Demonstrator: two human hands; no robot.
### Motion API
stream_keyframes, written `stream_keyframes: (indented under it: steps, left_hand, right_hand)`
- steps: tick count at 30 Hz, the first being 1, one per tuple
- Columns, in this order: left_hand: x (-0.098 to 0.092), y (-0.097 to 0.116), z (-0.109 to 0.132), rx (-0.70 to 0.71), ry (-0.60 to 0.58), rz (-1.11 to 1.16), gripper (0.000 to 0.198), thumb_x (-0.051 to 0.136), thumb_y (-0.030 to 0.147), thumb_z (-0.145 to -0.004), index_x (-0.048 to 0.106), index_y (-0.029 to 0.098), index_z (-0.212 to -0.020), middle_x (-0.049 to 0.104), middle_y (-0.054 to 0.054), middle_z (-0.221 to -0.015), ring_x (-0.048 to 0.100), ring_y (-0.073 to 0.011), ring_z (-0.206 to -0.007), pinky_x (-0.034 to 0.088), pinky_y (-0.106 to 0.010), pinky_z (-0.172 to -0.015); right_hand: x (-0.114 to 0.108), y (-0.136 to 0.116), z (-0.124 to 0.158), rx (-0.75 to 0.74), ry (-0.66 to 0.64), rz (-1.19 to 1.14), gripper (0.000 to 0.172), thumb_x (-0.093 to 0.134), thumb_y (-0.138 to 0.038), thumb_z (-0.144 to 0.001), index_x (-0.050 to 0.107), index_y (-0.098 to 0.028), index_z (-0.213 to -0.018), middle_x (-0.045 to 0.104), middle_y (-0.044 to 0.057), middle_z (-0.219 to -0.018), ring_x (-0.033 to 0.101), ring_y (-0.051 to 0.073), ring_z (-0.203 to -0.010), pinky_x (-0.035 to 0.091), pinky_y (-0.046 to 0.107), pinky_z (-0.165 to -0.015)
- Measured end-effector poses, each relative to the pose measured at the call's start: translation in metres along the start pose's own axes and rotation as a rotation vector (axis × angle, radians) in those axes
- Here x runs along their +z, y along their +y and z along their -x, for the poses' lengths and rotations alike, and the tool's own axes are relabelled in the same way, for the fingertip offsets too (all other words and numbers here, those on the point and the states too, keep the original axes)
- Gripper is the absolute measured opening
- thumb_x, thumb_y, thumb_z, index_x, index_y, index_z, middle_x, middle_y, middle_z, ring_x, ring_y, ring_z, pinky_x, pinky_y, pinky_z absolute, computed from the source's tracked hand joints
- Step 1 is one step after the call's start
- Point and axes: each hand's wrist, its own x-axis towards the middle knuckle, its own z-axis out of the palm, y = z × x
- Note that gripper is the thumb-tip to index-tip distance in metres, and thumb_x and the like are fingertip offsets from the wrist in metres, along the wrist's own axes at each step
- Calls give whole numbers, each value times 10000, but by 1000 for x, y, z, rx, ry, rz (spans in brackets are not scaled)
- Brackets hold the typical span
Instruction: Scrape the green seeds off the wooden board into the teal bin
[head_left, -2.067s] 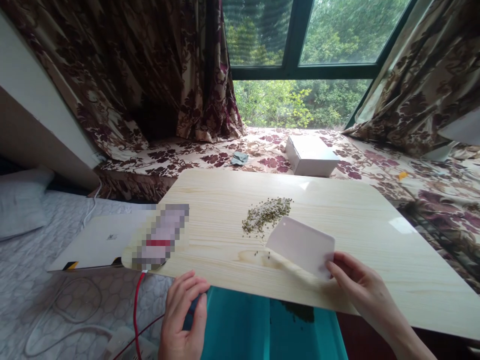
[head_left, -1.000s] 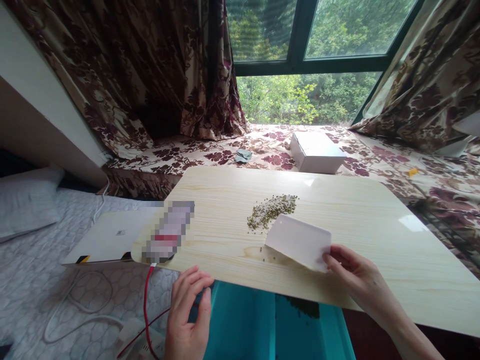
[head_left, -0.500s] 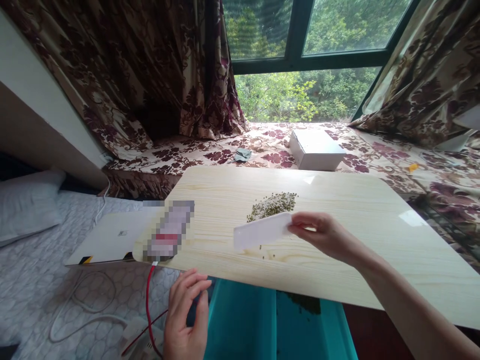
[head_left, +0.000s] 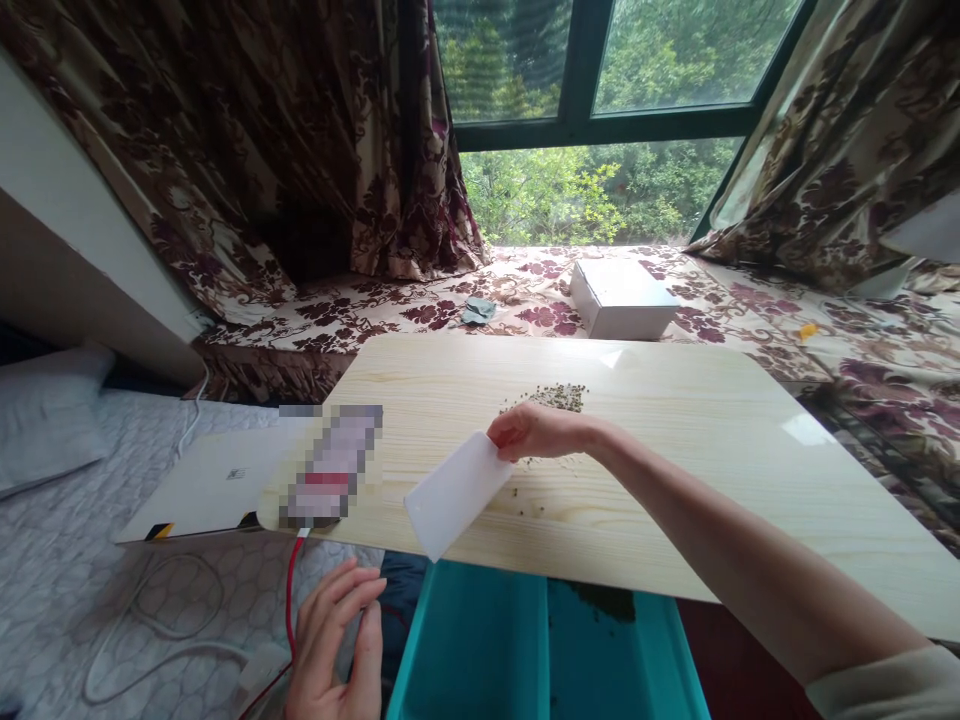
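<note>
My right hand (head_left: 529, 432) reaches over the table and grips one end of a flat white rectangular card (head_left: 456, 497), which is tilted, its lower corner near the table's front edge. Just beyond this hand lies a scattered patch of small green-brown beans (head_left: 564, 397), partly hidden by the hand and wrist. A few loose beans lie nearer the front. My left hand (head_left: 337, 635) hangs in front of the table, open, fingers stretched, holding nothing. To its right is a teal bin (head_left: 545, 640) with a divider; dark green beans (head_left: 606, 600) lie in its right compartment.
A blurred-out phone (head_left: 330, 470) with a red cable (head_left: 291, 590) rests at the left of the wooden table (head_left: 712, 470). A white box (head_left: 202, 480) sits beside it on the quilted bed. Another white box (head_left: 622, 300) stands on the window ledge behind.
My right hand has moved left with the white card, which has swung to a steeper slant toward the front edge. My left hand has shifted slightly left and down.
</note>
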Motion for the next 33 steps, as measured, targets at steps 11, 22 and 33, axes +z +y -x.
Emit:
stream_keyframes:
  steps: [11, 22, 33]
  left_hand:
    - [-3, 6, -1, 30, -16, 2, 202, 509, 125, -888, 620, 242, -1009, 618, -42, -1033, 541, -231, -1071, 392, -381, -945]
    - [7, 25, -10, 91, -34, 29, 191, 510, 113, -886, 616, 225, -999, 608, -39, -1025, 540, -216, -1074, 399, -336, -941]
    - [16, 26, -12, 122, -73, 82, 229, 497, 91, -878, 606, 231, -1023, 592, -45, -1047, 525, -233, -1092, 408, -367, -934]
  right_hand:
    - [-6, 11, 23, 90, -90, -71, 160, 593, -96, -623, 673, -152, -750, 665, -19, -688, 617, 121, -662, 506, 233, -629]
    - [5, 23, 99, 205, -116, -67, 173, 623, -170, -634, 702, -141, -785, 674, 1, -719, 604, 139, -689, 483, 249, -653]
    - [42, 17, 167, 75, 409, -157, 239, 617, -385, -751, 706, -165, -784, 696, 46, -750, 641, 189, -731, 517, 263, -655]
